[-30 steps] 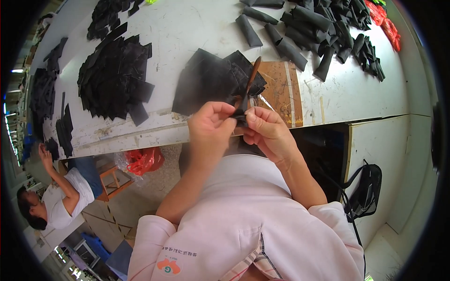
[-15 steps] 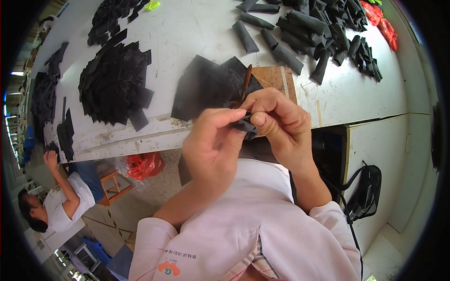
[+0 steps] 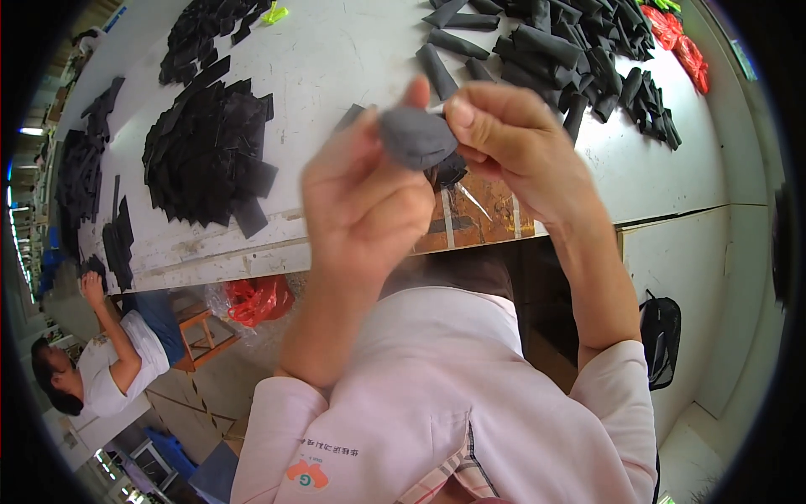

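A dark grey fabric piece [image 3: 417, 139], rounded and puffed like a small pouch or tube end, is held up above the table's near edge. My left hand [image 3: 361, 206] is closed around its left side, blurred by motion. At its right edge, the thumb and bent fingers of my right hand [image 3: 525, 151] pinch it. Behind and below the hands, more black fabric [image 3: 449, 172] lies partly hidden on a worn brown board [image 3: 491, 220]. A thin, pale, pointed thing [image 3: 475, 202] rests on that board.
A heap of flat black pieces [image 3: 206, 155] lies left on the white table [image 3: 302, 101]. Rolled black tubes [image 3: 541, 46] are piled at the far right, near red plastic bags [image 3: 690, 60]. A co-worker [image 3: 126, 353] sits at far left, beside a wooden stool [image 3: 195, 340].
Both hands have risen and moved farther over the table with the fabric piece. Crumpled small before, it now shows a broad rounded face. The brown stick beside the hands no longer shows.
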The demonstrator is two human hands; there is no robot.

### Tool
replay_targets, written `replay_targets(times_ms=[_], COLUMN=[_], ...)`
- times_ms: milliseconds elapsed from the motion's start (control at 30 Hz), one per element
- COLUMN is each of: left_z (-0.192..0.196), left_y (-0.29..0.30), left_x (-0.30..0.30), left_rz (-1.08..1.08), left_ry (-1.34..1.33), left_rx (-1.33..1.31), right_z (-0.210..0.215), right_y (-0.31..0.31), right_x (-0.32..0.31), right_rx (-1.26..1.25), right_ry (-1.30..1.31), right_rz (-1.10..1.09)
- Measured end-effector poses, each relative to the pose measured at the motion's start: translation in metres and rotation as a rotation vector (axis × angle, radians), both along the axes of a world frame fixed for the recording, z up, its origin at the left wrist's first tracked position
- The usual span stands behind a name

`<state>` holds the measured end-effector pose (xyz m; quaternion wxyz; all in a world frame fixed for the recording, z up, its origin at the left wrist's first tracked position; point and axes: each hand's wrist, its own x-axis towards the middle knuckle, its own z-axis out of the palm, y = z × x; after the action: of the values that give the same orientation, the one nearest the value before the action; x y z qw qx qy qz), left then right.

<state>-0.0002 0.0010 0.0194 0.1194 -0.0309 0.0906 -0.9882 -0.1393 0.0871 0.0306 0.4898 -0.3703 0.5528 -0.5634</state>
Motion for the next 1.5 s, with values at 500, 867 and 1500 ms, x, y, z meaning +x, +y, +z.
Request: replay_targets(times_ms=[500,867,1500], left_z=[-0.064,-0.021,-0.023], left_y=[-0.009,0.0,0.009], left_x=[-0.003,-0.004,-0.023], left_rz=[0.057,0.802,0.406], left_ry=[-0.293,-0.706,-0.795], left_rx=[0.116,-1.794,-1.923], right_z=[-0.068,-0.039,-0.082], right_y=[-0.004,0.009,0.018], right_x=[-0.004,0.004,0.005], right_rx=[0.106,-0.267,-0.279], right_ry=[-0.478,0.625,0.577], right_rz=[0.051,-0.239,0.006])
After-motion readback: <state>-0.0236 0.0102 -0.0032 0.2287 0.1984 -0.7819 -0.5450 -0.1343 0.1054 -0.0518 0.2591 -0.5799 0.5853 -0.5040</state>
